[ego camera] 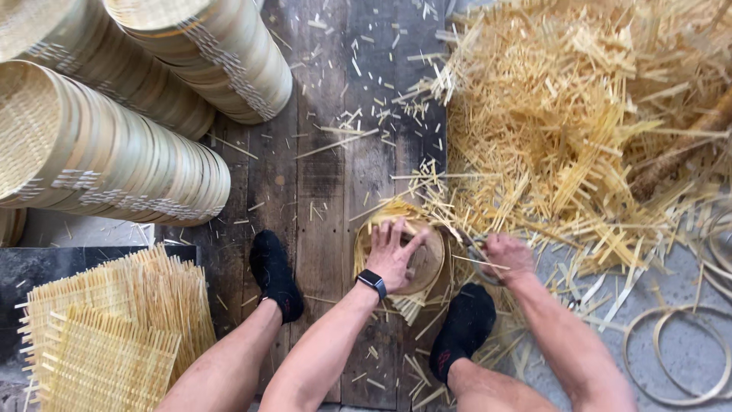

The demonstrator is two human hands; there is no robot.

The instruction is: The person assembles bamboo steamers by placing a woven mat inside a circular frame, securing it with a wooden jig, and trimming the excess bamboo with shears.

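- Left hand (393, 255) flat, fingers spread, pressing the round bamboo tray (400, 255) on the plank floor (320, 198) between the feet.
- Right hand (507, 255) clenched on shears (476, 255), just right of the tray rim, blades aimed left at it.
- Offcut pile (579, 114) beyond.

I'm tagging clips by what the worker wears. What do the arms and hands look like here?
Both arms are bare, with no sleeves and no gloves. The left hand has a black watch with a dark square face on its wrist. The right hand wears nothing.
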